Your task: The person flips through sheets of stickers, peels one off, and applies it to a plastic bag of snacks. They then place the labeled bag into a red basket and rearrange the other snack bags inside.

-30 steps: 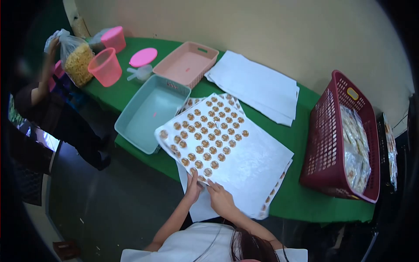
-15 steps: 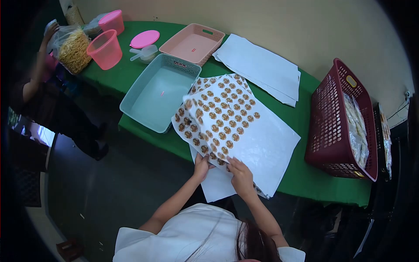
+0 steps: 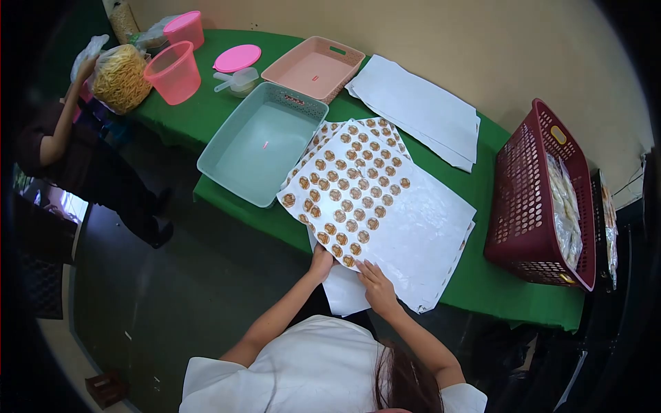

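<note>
A large white sticker sheet with rows of round brown stickers lies over other sheets near the table's front edge; its right part is bare. At its lower left edge is my left hand, its fingers partly hidden under the sheet. My right hand rests on the sheet's lower edge, fingers stretched out. A teal tray sits just left of the sheets.
Beyond are a peach tray, blank white sheets, a pink lid and a pink tub. A maroon basket of packets stands right. Another person at left touches a bag of yellow snacks.
The sticker sheet, raised and curled before, now lies flatter across the stack. My right hand has moved slightly down and its fingers have spread. The other person's arm has shifted.
</note>
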The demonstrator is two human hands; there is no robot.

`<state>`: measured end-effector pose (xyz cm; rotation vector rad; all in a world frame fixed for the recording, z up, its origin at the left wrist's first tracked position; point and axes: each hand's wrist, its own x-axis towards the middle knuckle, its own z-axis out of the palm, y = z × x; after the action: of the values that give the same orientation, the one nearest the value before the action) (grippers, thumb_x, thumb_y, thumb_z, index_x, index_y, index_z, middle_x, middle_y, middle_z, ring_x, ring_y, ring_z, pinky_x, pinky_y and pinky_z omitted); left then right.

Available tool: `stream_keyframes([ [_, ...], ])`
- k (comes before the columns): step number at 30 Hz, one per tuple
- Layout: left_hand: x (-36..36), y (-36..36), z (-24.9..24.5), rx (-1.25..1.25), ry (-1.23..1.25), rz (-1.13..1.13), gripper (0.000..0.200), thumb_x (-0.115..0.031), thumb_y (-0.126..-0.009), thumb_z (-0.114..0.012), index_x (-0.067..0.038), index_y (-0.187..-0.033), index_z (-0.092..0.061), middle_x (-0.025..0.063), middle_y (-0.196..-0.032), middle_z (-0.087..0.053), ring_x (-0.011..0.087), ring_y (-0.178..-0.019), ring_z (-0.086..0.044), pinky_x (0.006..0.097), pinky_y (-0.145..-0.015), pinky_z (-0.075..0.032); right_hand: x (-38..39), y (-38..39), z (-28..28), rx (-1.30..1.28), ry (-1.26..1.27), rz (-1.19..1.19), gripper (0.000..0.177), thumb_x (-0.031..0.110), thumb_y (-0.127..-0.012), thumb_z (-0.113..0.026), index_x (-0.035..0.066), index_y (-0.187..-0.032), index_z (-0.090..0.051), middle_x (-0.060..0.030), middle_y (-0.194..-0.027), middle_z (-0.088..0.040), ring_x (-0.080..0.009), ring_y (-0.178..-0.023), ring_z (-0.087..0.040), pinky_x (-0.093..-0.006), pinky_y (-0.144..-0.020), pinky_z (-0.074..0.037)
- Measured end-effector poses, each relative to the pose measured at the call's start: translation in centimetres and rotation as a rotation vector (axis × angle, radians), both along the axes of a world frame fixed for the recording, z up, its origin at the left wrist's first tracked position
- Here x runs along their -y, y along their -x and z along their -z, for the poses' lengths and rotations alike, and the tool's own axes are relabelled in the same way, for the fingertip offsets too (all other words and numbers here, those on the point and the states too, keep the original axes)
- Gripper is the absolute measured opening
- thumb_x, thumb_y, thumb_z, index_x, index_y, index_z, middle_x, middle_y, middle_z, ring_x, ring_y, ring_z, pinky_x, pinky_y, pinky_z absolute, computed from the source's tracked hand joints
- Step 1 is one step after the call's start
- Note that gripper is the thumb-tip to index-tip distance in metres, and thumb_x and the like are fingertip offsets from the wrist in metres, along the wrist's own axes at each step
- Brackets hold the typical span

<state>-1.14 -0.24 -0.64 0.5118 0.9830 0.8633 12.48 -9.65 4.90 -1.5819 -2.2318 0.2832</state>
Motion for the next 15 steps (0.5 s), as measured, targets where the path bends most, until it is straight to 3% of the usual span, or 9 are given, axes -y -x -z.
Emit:
stream_keyframes([
  [4, 0.0, -0.1, -0.2, -0.013, 0.029, 0.022, 0.036, -0.02, -0.086, -0.038, -0.004, -0.117, -0.031, 0.013, -0.109, -0.048, 0.0221, -0.092, -0.054, 0.0352, -0.066, -0.051, -0.2, -0.3, 0.5, 0.018, -0.019, -0.009, 0.035, -0.01, -0.057, -0.049, -0.004, -0.09, -0.056, -0.0109, -0.118, -0.047, -0.0277, -0.11, -0.043, -0.0376, -0.091, -0.037],
  [6, 0.1, 0.1, 0.1, 0.053, 0.038, 0.028, 0.04, -0.03, -0.088, -0.032, -0.007, -0.121, -0.029, 0.0115, -0.115, -0.045, 0.0239, -0.101, -0.05, 0.0433, -0.075, -0.048, -0.4, -0.6, 0.7, -0.025, 0.013, 0.004, 0.032, -0.011, -0.06, -0.048, -0.004, -0.089, -0.056, -0.011, -0.118, -0.047, -0.0279, -0.11, -0.042, -0.0375, -0.091, -0.037],
  [8, 0.3, 0.6, -0.5, 0.25, 0.022, 0.046, 0.055, -0.05, -0.085, -0.024, -0.01, -0.123, -0.026, 0.0101, -0.119, -0.042, 0.0261, -0.107, -0.045, 0.0503, -0.079, -0.041, -0.5, -0.7, 0.9, -0.018, -0.021, 0.007, 0.029, -0.011, -0.062, -0.047, -0.003, -0.088, -0.056, -0.0112, -0.118, -0.046, -0.0281, -0.111, -0.042, -0.0374, -0.09, -0.037],
  [11, 0.6, 0.6, -1.0, 0.34, -0.018, 0.0, 0.056, -0.051, -0.084, -0.028, -0.011, -0.123, -0.025, 0.0103, -0.121, -0.04, 0.0252, -0.104, -0.047, 0.0494, -0.078, -0.043, -0.8, -0.5, 0.6, -0.012, -0.026, 0.017, 0.022, -0.006, -0.067, -0.049, -0.002, -0.088, -0.056, -0.0109, -0.116, -0.048, -0.028, -0.109, -0.044, -0.0393, -0.091, -0.035],
  [13, 0.7, 0.3, -1.0, 0.149, -0.031, 0.037, 0.049, -0.043, -0.086, -0.034, -0.011, -0.123, -0.024, 0.0107, -0.12, -0.04, 0.0248, -0.101, -0.049, 0.0476, -0.076, -0.045, -0.8, -0.5, 0.7, 0.045, -0.05, -0.003, 0.021, 0.002, -0.068, -0.053, 0.001, -0.089, -0.056, -0.0098, -0.116, -0.047, -0.0267, -0.106, -0.045, -0.0412, -0.09, -0.034],
  [15, 0.6, 0.2, -0.9, 0.108, -0.058, 0.043, 0.047, -0.038, -0.086, -0.037, -0.011, -0.123, -0.023, 0.0111, -0.119, -0.04, 0.0246, -0.1, -0.049, 0.0458, -0.074, -0.046, -1.0, -0.5, 0.8, 0.022, -0.061, 0.018, 0.02, 0.004, -0.069, -0.054, 0.001, -0.088, -0.056, -0.0096, -0.116, -0.047, -0.0265, -0.106, -0.045, -0.0409, -0.09, -0.034],
])
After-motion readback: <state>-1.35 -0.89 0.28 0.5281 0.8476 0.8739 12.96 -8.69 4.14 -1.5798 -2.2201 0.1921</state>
